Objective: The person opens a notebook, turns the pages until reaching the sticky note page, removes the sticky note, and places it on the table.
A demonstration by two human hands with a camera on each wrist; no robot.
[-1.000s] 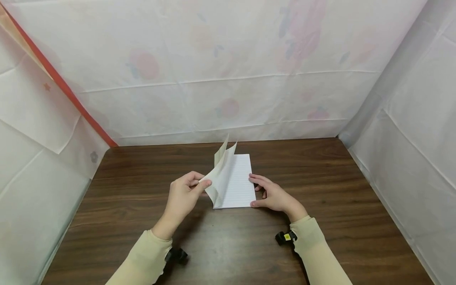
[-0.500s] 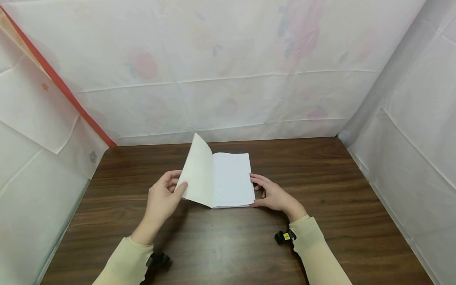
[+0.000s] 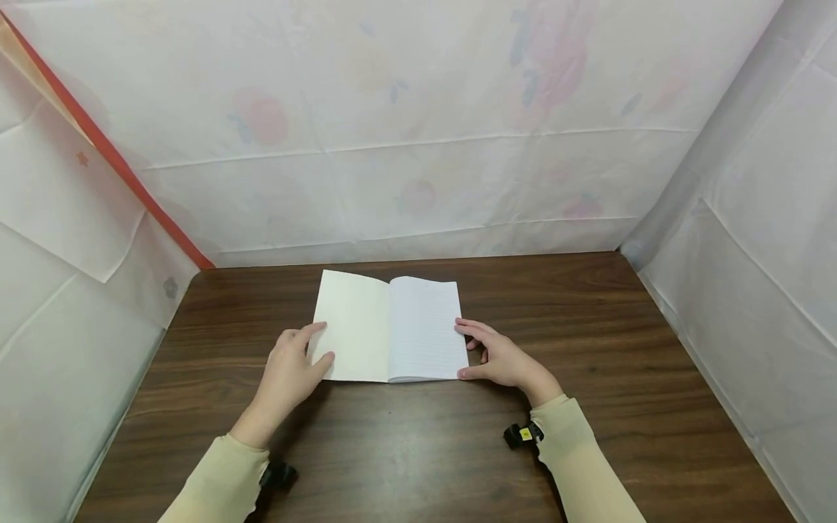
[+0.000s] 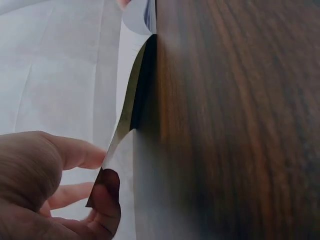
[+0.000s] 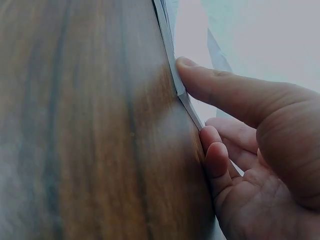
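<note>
Beige sleeves (image 3: 575,465) come in from the near edge of what I see, each with a small black wrist camera (image 3: 523,434) strapped beneath it. Past them, on the dark wood-grain surface (image 3: 621,378), my left hand (image 3: 288,374) lies with relaxed fingers along the left edge of the notebook (image 3: 391,328), thumb on top of the page; the left wrist view shows that cover's corner lifted slightly off the wood between thumb and fingers. My right hand (image 3: 500,356) sits just beside the notebook's right edge, fingers straight and spread a little, thumb tip and fingertips (image 5: 187,65) touching the edge of the page stack where it meets the wood.

I see the notebook lying open and nearly flat near the middle of the surface: a plain cream left leaf, a white right page with faint ruled lines, a shallow valley at the spine. Beyond it hangs a pale cloth backdrop (image 3: 418,145) with faded floral print, and an orange-red strip (image 3: 111,149) running diagonally at the far left.
</note>
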